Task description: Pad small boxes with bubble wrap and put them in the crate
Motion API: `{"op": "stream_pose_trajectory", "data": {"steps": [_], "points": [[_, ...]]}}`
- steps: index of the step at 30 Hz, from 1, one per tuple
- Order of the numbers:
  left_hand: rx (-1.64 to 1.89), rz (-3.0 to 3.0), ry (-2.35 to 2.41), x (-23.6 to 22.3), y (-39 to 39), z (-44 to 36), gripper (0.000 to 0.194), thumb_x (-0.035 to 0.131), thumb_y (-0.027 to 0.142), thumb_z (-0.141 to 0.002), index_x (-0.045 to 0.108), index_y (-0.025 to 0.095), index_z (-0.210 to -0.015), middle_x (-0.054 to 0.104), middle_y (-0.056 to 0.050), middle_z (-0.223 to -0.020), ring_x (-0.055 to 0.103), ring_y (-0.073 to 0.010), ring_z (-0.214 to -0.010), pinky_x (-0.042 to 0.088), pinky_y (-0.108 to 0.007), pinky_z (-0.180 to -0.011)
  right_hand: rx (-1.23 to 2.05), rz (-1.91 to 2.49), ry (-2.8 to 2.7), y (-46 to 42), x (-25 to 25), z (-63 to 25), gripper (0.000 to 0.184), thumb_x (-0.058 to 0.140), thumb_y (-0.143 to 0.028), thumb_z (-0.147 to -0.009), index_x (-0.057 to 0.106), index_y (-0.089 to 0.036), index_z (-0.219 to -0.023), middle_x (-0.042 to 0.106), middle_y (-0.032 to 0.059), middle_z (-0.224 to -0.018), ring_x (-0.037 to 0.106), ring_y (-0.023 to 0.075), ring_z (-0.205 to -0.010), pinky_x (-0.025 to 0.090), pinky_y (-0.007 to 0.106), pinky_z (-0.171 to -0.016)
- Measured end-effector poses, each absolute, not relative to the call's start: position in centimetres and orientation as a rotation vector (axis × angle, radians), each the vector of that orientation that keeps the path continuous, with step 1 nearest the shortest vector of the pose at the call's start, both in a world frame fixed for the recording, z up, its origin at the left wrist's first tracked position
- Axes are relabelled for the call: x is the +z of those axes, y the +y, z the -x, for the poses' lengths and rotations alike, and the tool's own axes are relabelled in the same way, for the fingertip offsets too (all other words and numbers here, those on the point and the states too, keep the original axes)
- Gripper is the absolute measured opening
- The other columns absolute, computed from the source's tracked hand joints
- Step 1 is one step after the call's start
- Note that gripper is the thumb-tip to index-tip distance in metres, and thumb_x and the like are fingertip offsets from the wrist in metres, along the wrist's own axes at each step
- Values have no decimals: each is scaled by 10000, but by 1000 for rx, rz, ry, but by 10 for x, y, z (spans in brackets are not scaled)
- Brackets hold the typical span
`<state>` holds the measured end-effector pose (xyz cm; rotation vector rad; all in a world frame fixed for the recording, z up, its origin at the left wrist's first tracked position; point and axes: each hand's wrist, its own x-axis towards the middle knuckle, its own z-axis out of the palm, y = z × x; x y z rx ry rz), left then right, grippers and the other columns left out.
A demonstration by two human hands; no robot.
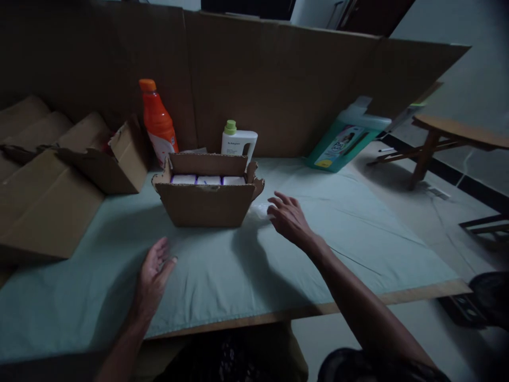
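A small open cardboard box [207, 207] with torn top edges stands on the cloth in front of me. Three white packs [209, 180] with purple edges sit in a row inside it. My left hand [154, 270] hovers short of the box's left front, fingers apart and holding nothing. To the right of the box is my right hand [289, 216], its fingers loosely bent and spread. Its fingertips are beside a crumpled piece of clear plastic [259, 212]; whether they touch it I cannot tell.
Behind the box stand an orange bottle [158, 124] and a white bottle with a green cap [238, 142]. A teal jug [344, 140] leans at the back right. Larger cardboard boxes [51, 207] line the left. A tall cardboard panel [278, 85] closes off the back. A wooden stool [461, 130] stands beyond.
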<state>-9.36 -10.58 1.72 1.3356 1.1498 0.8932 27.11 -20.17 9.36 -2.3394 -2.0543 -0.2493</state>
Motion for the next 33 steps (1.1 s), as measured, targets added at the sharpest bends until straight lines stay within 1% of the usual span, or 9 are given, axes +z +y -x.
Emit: {"op": "stream_pose_trajectory", "data": {"steps": [4,8,10,14,18,21,23,28,33], "points": [[607,-1193,951,37,-154,88,627,732,520,-788,592,168,-1289,614,-176,-1343,612,-326,-1227,540,-443,-976,-278,2067,-1952,-266,93,-237,152,568,-105,-863,665,-208,-917,708,95,-1251,559,298,-1277,427,456,-979],[314,-902,717,58,-176,54,827,804,557,-716,537,173,-1398,618,-189,-1313,659,-322,-1111,598,-389,-785,-287,1755,-2028,-294,90,-182,226,512,-49,-860,636,-222,-935,708,76,-1271,593,249,-1241,433,438,-997],[320,-808,667,63,-176,37,801,825,564,-683,591,160,-1334,671,-156,-1185,685,-267,-954,587,-332,-679,-282,1633,-2108,-293,84,-159,273,475,-34,-873,638,-233,-964,680,67,-1334,551,239,-1309,417,445,-1035],[545,-698,789,62,-168,27,556,915,414,-572,692,131,-995,701,-35,-849,604,-112,-655,488,-209,-576,-111,1547,-2191,-288,70,-142,360,469,-37,-852,639,-239,-1097,615,75,-1429,466,255,-1403,402,474,-1077],[691,-631,887,54,-165,39,415,911,318,-514,642,154,-784,656,18,-720,581,-103,-624,484,-223,-606,408,1554,-2071,-291,61,-142,530,624,-255,-867,528,-212,-1387,586,132,-1444,503,307,-1359,424,517,-1080],[682,-641,818,54,-174,42,309,847,289,-560,633,163,-744,670,5,-732,610,-134,-674,503,-268,-682,737,1591,-1722,-289,60,-130,672,682,-528,-851,509,-242,-1434,627,132,-1368,596,316,-1231,504,487,-990],[631,-676,742,58,-181,41,245,799,278,-588,641,165,-738,662,4,-714,604,-142,-670,493,-283,-700,883,1572,-1475,-283,61,-120,683,697,-605,-814,563,-237,-1374,684,110,-1248,659,290,-1083,547,427,-891],[659,-842,745,73,-172,57,187,706,290,-583,642,184,-724,630,13,-683,546,-142,-640,459,-284,-684,784,1581,-948,-275,57,-131,337,610,-537,-901,684,-208,-890,708,41,-851,643,196,-787,521,318,-732],[866,-1588,1145,60,-141,82,119,644,327,-680,600,218,-703,620,-7,-729,553,-204,-768,460,-335,-801,503,1809,-954,-278,37,-169,296,611,-500,-879,656,-216,-812,672,28,-748,588,187,-685,456,308,-655]]}}
